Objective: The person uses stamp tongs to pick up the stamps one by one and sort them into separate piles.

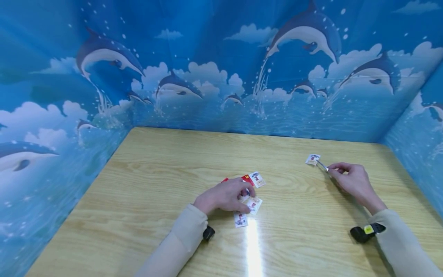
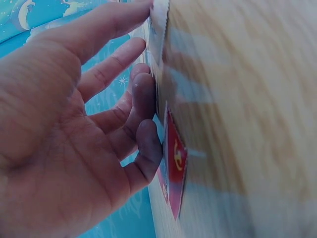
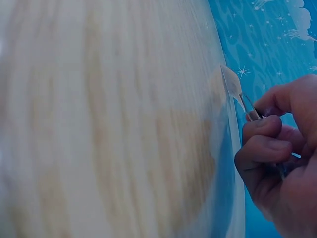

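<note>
My right hand (image 1: 351,182) pinches metal tweezers (image 1: 322,166), whose tips touch a small white stamp-like paper (image 1: 312,159) at the table's back right. In the right wrist view the fingers curl round the tweezers (image 3: 251,108) beside that paper (image 3: 232,82). My left hand (image 1: 228,195) rests over a loose group of similar papers, its fingers bent and spread, touching them. Around it lie a printed paper (image 1: 257,179), a red one (image 1: 247,179), and another paper (image 1: 240,219) nearer me. The left wrist view shows a red paper with a yellow emblem (image 2: 177,156) by the fingertips.
The wooden table (image 1: 155,173) is bounded at the back and sides by a blue curtain (image 1: 207,107) printed with dolphins. Black wrist straps show at both sleeves. A bright light reflection lies on the tabletop in front of the papers.
</note>
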Motion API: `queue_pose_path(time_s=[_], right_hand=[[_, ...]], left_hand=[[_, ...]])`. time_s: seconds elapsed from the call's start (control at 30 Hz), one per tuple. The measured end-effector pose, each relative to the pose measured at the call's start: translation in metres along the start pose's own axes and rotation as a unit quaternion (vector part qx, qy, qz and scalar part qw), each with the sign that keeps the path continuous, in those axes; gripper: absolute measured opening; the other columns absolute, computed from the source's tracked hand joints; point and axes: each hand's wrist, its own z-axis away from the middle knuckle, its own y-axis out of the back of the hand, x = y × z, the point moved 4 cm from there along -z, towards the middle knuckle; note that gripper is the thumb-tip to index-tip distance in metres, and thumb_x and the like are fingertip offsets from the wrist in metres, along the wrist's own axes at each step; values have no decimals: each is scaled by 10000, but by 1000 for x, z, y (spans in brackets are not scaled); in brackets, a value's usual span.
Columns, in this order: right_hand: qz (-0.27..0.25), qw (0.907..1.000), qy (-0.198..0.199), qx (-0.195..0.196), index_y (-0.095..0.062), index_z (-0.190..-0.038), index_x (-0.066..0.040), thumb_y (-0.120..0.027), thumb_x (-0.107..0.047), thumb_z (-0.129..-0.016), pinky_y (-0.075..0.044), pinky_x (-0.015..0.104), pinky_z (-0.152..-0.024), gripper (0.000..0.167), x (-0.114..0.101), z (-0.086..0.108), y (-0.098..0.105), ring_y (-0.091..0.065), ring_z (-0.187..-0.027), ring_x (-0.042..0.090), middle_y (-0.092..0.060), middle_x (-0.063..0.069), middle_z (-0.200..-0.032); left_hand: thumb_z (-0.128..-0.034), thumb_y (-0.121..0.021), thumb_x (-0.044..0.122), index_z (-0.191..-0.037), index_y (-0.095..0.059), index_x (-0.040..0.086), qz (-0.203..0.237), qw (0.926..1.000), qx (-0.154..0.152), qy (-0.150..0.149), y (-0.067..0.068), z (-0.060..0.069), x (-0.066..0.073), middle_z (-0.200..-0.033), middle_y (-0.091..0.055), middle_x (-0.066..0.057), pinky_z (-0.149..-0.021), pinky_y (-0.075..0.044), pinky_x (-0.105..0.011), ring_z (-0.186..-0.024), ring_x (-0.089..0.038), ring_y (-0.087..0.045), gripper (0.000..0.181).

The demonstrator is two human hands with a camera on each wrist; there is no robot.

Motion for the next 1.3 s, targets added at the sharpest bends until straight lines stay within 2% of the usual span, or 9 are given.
queue_pose_path(time_s=[0.13, 0.27, 0.37, 0.6, 0.9, 1.1, 1.3], right_hand=[[25, 9999, -133, -81, -684, -1235, 14, -590, -344, -1000, -406, 290, -520, 439, 1, 0, 2, -482, -628, 68, -603, 51, -915], [92, 9994, -261, -190, -672, -1238, 29, -579, -340, -995, -422, 291, -502, 451, 5, 1, 4, -490, -561, 66, -593, -2, -796], [189, 9995, -211, -167, -678, -1219, 26, -573, -336, -992, -429, 288, -503, 441, 7, 3, 7, -499, -549, 65, -577, -30, -726], [457, 9974, 514, 193, -727, -1129, -49, -627, -322, -974, -381, 270, -570, 330, 1, 9, 10, -489, -670, 44, -655, 14, -862], [327, 9958, 819, -247, -714, -1179, -84, -633, -418, -1001, -370, 282, -542, 388, -17, 24, -1, -499, -637, 79, -665, 83, -897], [93, 9919, 1144, -551, -720, -1151, -85, -684, -342, -984, -345, 281, -459, 309, -31, 32, -10, -377, -489, 49, -608, 96, -877], [-85, 9874, 1392, -748, -725, -1093, -82, -735, -305, -951, -392, 256, -486, 264, -47, 41, -18, -464, -557, 30, -609, 63, -857]], left_hand=[[-871, -824, 314, -1131, -653, 291, -24, 10000, 10, -57, 0, 0, 0, -1072, -555, 65, -846, -454, -230, -955, -98, -519, 312], [-874, -821, 318, -1137, -652, 291, -51, 10000, 5, -53, 0, 0, 1, -1081, -554, 67, -852, -455, -231, -957, -98, -519, 314], [-873, -821, 320, -1141, -653, 289, -51, 10000, -1, -17, 1, 0, 1, -1083, -552, 64, -851, -456, -233, -959, -102, -519, 318], [-875, -820, 318, -1144, -653, 291, -5, 10000, 3, 11, 1, 0, 1, -1090, -559, 63, -851, -457, -237, -958, -107, -521, 318], [-875, -820, 320, -1141, -654, 293, 29, 10000, 16, -35, 1, 0, -1, -1089, -560, 65, -858, -456, -235, -959, -106, -518, 315], [-871, -823, 318, -1141, -657, 291, 28, 10000, 25, -27, 0, 0, -1, -1080, -557, 65, -850, -451, -236, -954, -105, -515, 318], [-872, -823, 319, -1137, -660, 291, 35, 10000, 20, 1, 0, -1, -1, -1065, -552, 57, -843, -446, -243, -948, -110, -508, 311]])
